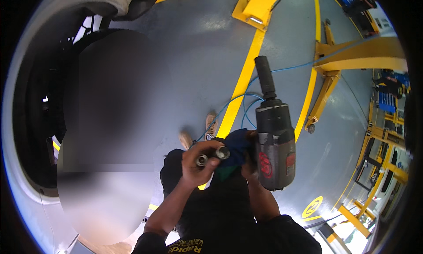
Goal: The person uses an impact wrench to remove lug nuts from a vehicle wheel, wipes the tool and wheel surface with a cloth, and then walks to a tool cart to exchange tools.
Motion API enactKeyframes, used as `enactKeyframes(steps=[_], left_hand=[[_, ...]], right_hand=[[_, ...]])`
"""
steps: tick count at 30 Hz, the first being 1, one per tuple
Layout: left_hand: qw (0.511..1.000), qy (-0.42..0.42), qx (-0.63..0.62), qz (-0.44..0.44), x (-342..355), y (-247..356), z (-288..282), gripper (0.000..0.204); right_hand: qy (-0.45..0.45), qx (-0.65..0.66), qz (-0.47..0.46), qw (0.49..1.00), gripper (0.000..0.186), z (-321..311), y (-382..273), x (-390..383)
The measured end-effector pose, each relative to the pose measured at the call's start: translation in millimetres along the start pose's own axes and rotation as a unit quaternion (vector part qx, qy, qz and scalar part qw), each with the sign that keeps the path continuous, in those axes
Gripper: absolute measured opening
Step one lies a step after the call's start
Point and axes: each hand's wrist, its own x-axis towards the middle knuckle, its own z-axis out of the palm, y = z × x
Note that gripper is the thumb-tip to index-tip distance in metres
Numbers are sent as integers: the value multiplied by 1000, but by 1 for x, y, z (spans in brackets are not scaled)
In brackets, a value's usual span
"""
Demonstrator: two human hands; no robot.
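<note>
My left hand [198,163] is closed around two small metal lug nuts or sockets [212,155], their round ends showing past my fingers. My right hand [248,165] grips the handle of a heavy grey pneumatic impact wrench [274,143], mostly hidden behind the tool and a dark blue rag [238,148]. The wrench points up and away, with a long black socket [265,77] on its nose. A thin blue air hose [246,102] trails from it across the floor. Both hands are close together in front of my chest.
A vehicle's white body and dark wheel arch [39,121] fill the left side, partly blurred. Below lies a grey shop floor with yellow lines [240,84]. Yellow lift arms [328,82] stand to the right, and my shoes [210,124] show below.
</note>
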Motion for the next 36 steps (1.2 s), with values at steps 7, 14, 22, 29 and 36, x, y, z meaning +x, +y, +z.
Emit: enactKeyframes(steps=[7, 14, 22, 29, 36], left_hand=[[984, 135, 30, -112, 70, -120, -74, 30], [941, 280, 44, -183, 116, -283, -189, 43], [928, 240, 77, -276, 152, -504, -236, 40], [923, 115, 192, -313, 230, -655, -221, 39], [935, -6, 287, -207, 281, -773, -195, 34]], right_hand=[[13, -307, -39, 951, 33, 63, 92, 50], [-10, -308, -51, 950, 38, 159, 296, 114], [9, -266, -175, 948, 34, 284, 567, 191], [104, -38, -28, 993, 42, 342, 742, 241], [20, -179, -48, 982, 42, 291, 786, 240]])
